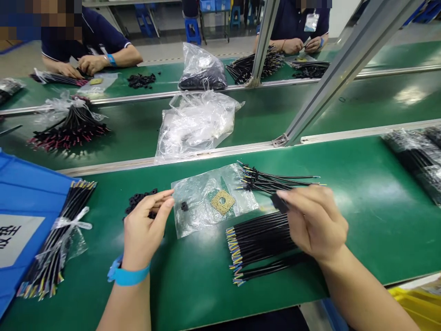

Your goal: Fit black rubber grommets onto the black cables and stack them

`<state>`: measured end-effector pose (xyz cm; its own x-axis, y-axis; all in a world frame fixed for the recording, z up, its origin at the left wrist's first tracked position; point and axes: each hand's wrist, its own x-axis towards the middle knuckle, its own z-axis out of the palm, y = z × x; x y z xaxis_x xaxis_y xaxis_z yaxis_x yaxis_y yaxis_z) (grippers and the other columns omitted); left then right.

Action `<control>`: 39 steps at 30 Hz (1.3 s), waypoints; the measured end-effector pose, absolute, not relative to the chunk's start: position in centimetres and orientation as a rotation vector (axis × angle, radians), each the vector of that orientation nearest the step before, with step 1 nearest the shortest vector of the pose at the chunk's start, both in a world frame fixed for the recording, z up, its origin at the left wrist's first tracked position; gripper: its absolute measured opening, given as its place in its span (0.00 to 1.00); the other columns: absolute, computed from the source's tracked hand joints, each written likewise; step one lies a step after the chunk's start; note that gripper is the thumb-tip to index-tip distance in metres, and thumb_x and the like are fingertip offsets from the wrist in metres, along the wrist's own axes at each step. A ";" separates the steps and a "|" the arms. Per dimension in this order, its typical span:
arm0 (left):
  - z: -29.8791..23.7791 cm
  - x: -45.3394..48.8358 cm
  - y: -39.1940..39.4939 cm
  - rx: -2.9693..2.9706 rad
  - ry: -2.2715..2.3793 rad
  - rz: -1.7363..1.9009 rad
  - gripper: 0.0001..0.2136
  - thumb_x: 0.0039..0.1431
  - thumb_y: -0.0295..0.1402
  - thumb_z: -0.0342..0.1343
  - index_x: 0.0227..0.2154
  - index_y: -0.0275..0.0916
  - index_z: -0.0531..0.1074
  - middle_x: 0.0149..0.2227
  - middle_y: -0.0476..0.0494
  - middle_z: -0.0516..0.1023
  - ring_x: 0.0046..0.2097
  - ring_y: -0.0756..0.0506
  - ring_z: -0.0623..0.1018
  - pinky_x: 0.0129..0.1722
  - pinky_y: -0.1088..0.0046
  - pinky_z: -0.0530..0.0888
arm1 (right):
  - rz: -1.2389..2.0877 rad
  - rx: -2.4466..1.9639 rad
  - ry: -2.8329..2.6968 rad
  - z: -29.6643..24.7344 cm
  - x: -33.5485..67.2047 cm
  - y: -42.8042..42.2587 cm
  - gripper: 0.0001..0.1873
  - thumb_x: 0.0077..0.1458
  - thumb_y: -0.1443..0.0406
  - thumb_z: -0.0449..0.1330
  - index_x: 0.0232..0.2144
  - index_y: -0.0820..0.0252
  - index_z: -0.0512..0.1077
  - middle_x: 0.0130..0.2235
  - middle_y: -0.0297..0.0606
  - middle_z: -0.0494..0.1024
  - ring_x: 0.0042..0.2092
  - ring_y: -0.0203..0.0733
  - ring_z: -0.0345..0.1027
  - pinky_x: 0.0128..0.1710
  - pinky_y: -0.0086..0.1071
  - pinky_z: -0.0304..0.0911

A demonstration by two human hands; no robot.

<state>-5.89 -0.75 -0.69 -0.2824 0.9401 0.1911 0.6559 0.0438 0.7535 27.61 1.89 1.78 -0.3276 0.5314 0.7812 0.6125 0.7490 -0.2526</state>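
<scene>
Wire bundle (258, 241) lies loose beside plastic bag (210, 202); right hand (317, 225) pinches black rubber piece (279, 202); left hand (146, 232) open, fingers released above rubber pile (138, 202), many pieces left.

Past the aluminium frame rail (327, 69), you have a second green-topped bench (379, 103) holding a loose clear plastic bag (196, 126) and a tied cable bundle (69, 126). Beyond it, one co-worker (86, 46) and another (296, 27) work over cables at a further bench, with a blue stool (192, 30) behind. A yellow bin (418, 305) sits just below your bench's right edge.
</scene>
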 end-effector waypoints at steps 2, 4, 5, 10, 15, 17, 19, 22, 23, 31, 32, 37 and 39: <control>-1.0 -6.6 -0.4 1.769 2.113 0.908 0.20 0.65 0.51 0.55 0.44 0.41 0.81 0.40 0.41 0.82 0.39 0.42 0.80 0.41 0.68 0.75 | -0.253 -0.992 -2.032 0.8 28.4 3.7 0.21 0.64 0.76 0.57 0.55 0.54 0.72 0.42 0.39 0.80 0.41 0.40 0.73 0.44 0.38 0.62; -1.6 -6.8 -0.2 1.894 2.174 0.719 0.21 0.64 0.53 0.55 0.41 0.40 0.82 0.37 0.41 0.82 0.35 0.41 0.79 0.36 0.67 0.73 | -0.301 -1.088 -2.075 -0.3 28.7 5.3 0.17 0.66 0.74 0.56 0.53 0.55 0.74 0.42 0.39 0.81 0.42 0.40 0.73 0.45 0.37 0.61; -2.0 -6.7 -0.1 1.941 2.199 0.636 0.22 0.64 0.53 0.55 0.40 0.39 0.82 0.36 0.41 0.82 0.35 0.40 0.79 0.34 0.66 0.72 | -0.306 -1.133 -2.095 -0.8 28.7 5.8 0.16 0.67 0.72 0.57 0.53 0.56 0.74 0.44 0.39 0.81 0.44 0.41 0.73 0.46 0.38 0.61; -3.6 -6.1 -0.1 2.155 2.161 0.439 0.19 0.64 0.49 0.57 0.42 0.37 0.81 0.37 0.38 0.83 0.39 0.35 0.81 0.37 0.62 0.72 | 0.034 -1.079 -2.271 -1.1 28.0 5.3 0.08 0.67 0.65 0.61 0.45 0.57 0.78 0.43 0.38 0.82 0.44 0.41 0.73 0.46 0.37 0.60; -3.8 -5.5 -0.2 2.146 2.050 0.470 0.14 0.66 0.39 0.52 0.44 0.39 0.80 0.40 0.39 0.83 0.39 0.38 0.82 0.39 0.63 0.74 | 0.628 -0.963 -2.635 -1.0 27.1 3.8 0.06 0.61 0.62 0.68 0.41 0.54 0.81 0.38 0.33 0.81 0.40 0.37 0.73 0.44 0.35 0.59; -3.7 -5.3 -0.1 2.148 2.027 0.505 0.14 0.66 0.39 0.51 0.42 0.40 0.79 0.40 0.39 0.82 0.40 0.37 0.81 0.41 0.62 0.74 | 0.690 -0.978 -2.673 -1.1 26.9 3.7 0.05 0.59 0.64 0.70 0.39 0.55 0.81 0.37 0.33 0.81 0.39 0.36 0.73 0.44 0.35 0.59; -3.4 -5.1 0.0 2.112 2.002 0.572 0.14 0.66 0.40 0.50 0.41 0.39 0.78 0.40 0.38 0.81 0.41 0.38 0.81 0.42 0.62 0.75 | 0.723 -0.987 -2.673 -1.2 26.6 3.6 0.02 0.59 0.67 0.69 0.37 0.57 0.80 0.36 0.32 0.80 0.38 0.36 0.73 0.43 0.34 0.58; -3.0 -4.9 0.0 1.989 1.954 0.727 0.16 0.67 0.42 0.50 0.47 0.39 0.77 0.41 0.39 0.79 0.41 0.40 0.80 0.44 0.64 0.76 | 0.762 -1.024 -2.673 -1.2 26.3 3.6 0.02 0.59 0.70 0.67 0.34 0.60 0.77 0.36 0.33 0.79 0.38 0.36 0.72 0.43 0.34 0.59; -2.8 -4.9 0.0 1.947 1.935 0.781 0.17 0.68 0.42 0.50 0.49 0.40 0.77 0.42 0.39 0.79 0.42 0.41 0.79 0.44 0.65 0.76 | 0.777 -1.033 -2.679 -1.1 26.3 3.6 0.03 0.59 0.70 0.67 0.34 0.60 0.77 0.36 0.34 0.79 0.39 0.37 0.72 0.43 0.34 0.60; -1.9 -4.3 -0.4 1.392 1.667 1.050 0.19 0.64 0.45 0.59 0.52 0.40 0.74 0.42 0.41 0.81 0.46 0.42 0.82 0.46 0.66 0.78 | 0.806 -0.868 -2.624 -0.5 26.6 3.0 0.05 0.59 0.63 0.69 0.35 0.58 0.79 0.35 0.32 0.79 0.36 0.35 0.72 0.42 0.33 0.63; -1.9 -4.3 -0.4 1.329 1.648 1.081 0.19 0.63 0.46 0.61 0.51 0.40 0.75 0.40 0.41 0.82 0.45 0.41 0.82 0.45 0.67 0.78 | 0.802 -0.855 -2.642 -0.3 26.6 2.8 0.07 0.57 0.62 0.71 0.34 0.58 0.78 0.34 0.32 0.78 0.36 0.35 0.72 0.42 0.33 0.62; -1.9 -4.1 -0.3 1.152 1.584 1.203 0.19 0.58 0.46 0.66 0.47 0.41 0.76 0.38 0.44 0.81 0.43 0.43 0.83 0.41 0.71 0.79 | 0.819 -0.842 -2.667 0.5 26.2 2.0 0.03 0.60 0.68 0.67 0.33 0.59 0.76 0.33 0.33 0.77 0.36 0.36 0.71 0.40 0.31 0.64; -2.1 -4.1 -0.3 1.115 1.565 1.225 0.19 0.56 0.46 0.68 0.46 0.41 0.77 0.40 0.45 0.81 0.41 0.45 0.83 0.40 0.72 0.79 | 0.854 -0.931 -2.515 0.3 25.8 1.9 0.03 0.65 0.67 0.61 0.38 0.60 0.74 0.36 0.34 0.78 0.36 0.35 0.71 0.37 0.29 0.64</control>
